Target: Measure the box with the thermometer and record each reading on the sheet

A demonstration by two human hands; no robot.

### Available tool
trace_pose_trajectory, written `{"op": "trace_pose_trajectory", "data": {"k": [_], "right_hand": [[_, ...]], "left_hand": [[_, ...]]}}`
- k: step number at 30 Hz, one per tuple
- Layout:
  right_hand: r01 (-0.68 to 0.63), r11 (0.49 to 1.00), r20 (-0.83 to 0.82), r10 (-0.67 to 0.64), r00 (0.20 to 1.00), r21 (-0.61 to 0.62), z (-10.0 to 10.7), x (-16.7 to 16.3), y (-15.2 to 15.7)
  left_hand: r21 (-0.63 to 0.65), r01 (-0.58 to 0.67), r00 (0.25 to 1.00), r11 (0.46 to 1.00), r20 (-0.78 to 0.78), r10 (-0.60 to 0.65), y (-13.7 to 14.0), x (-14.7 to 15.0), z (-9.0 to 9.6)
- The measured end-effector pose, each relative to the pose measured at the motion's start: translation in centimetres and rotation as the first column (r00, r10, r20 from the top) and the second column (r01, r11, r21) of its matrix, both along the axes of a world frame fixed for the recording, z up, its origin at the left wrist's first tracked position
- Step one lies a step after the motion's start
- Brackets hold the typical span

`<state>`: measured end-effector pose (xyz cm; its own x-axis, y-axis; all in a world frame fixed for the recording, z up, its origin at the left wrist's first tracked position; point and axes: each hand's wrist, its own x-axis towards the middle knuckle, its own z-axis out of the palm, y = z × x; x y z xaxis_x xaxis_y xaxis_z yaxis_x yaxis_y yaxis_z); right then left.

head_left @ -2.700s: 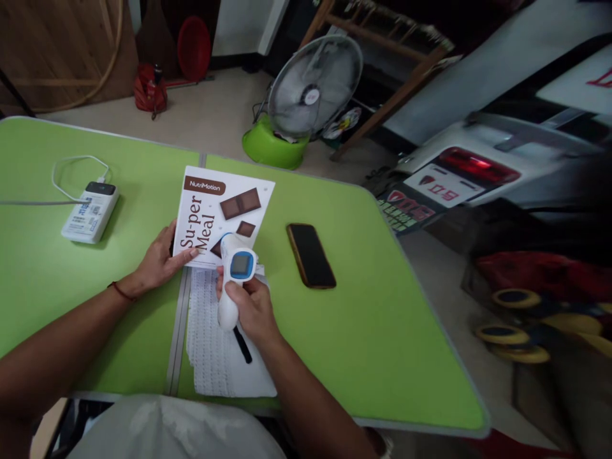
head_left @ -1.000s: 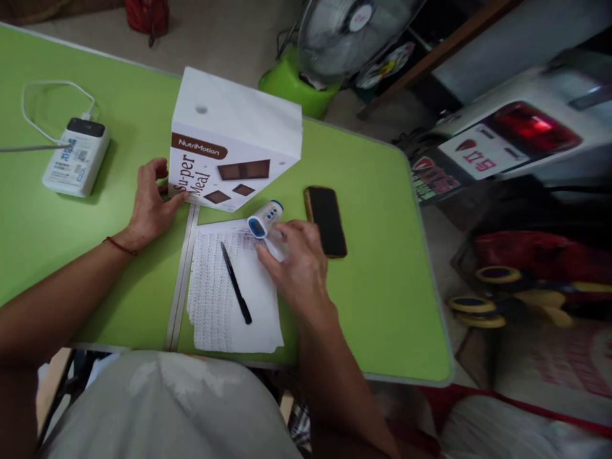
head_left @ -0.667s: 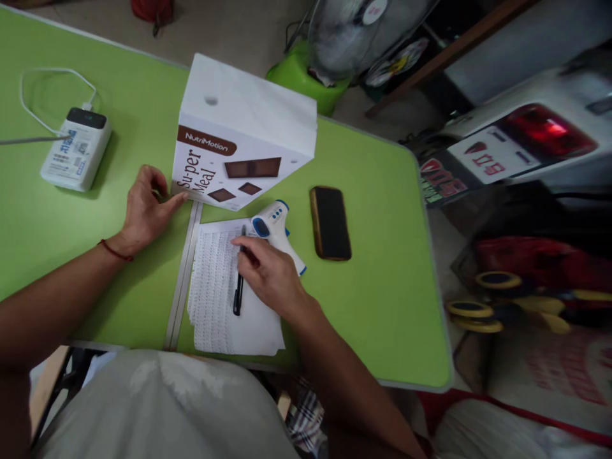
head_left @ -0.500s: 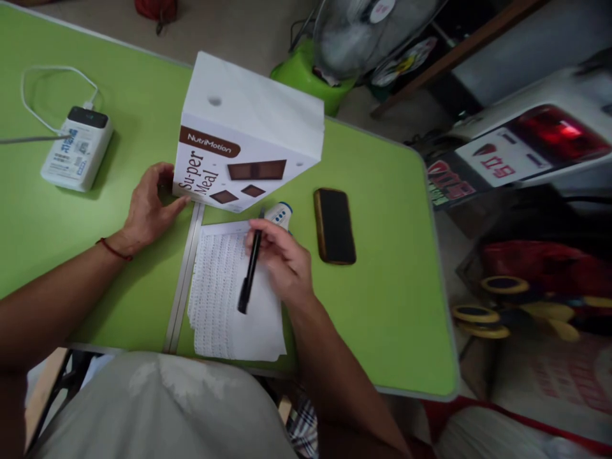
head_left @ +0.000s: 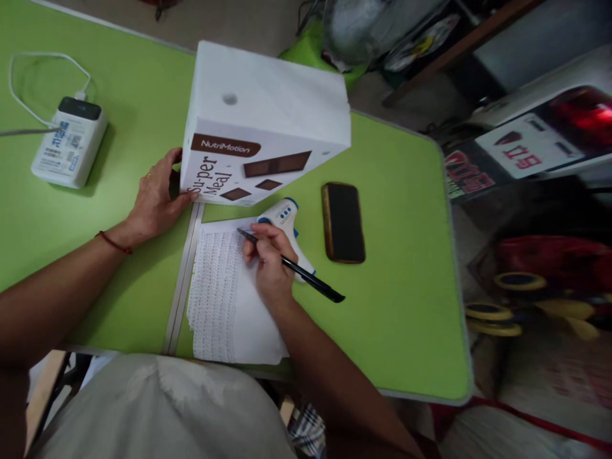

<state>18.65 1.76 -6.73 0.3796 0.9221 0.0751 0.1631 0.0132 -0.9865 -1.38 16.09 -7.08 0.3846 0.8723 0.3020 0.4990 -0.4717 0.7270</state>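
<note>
My right hand (head_left: 271, 255) pinches a black pen (head_left: 313, 280), its tip at the upper part of a sheet of paper (head_left: 261, 325). Rows of small handwriting fill the sheet's left side. My left hand (head_left: 155, 197) grips the lower left corner of a white box (head_left: 268, 95) marked "NutriMotion Super Meal", thumb on the front and fingers partly hidden behind it. Partly behind my right hand lies a white and blue infrared thermometer (head_left: 285, 217), just beyond the paper.
A phone (head_left: 343, 223) in a brown-edged case lies right of the thermometer. At the far left a white power bank (head_left: 71, 143) has a white cable plugged in. The green table (head_left: 401, 306) ends at a rounded right edge; a fan (head_left: 354, 29) stands beyond.
The pen has turned in my right hand, from pointing away over the thermometer to tip down at the paper. More of the thermometer shows. My left hand stays at the box.
</note>
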Motion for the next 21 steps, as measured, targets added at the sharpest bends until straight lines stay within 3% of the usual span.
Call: {"op": "trace_pose_trajectory", "data": {"k": [6, 13, 21], "right_hand": [[0.075, 0.997, 0.142, -0.072, 0.987, -0.015, 0.3, -0.8, 0.0], [0.084, 0.996, 0.17, -0.077, 0.983, -0.034, 0.5, -1.1, 0.4], [0.065, 0.997, 0.243, -0.052, 0.969, -0.044, 0.5, -1.0, 0.4]], "left_hand": [[0.007, 0.104, 0.994, 0.995, -0.036, -0.104, -0.9, -0.2, 0.6], [0.1, 0.012, 0.968, 0.995, -0.249, 0.013, -2.4, -0.4, -0.1], [0.116, 0.049, 0.925, 0.992, -0.38, -0.002, -3.2, -0.4, -0.1]]}}
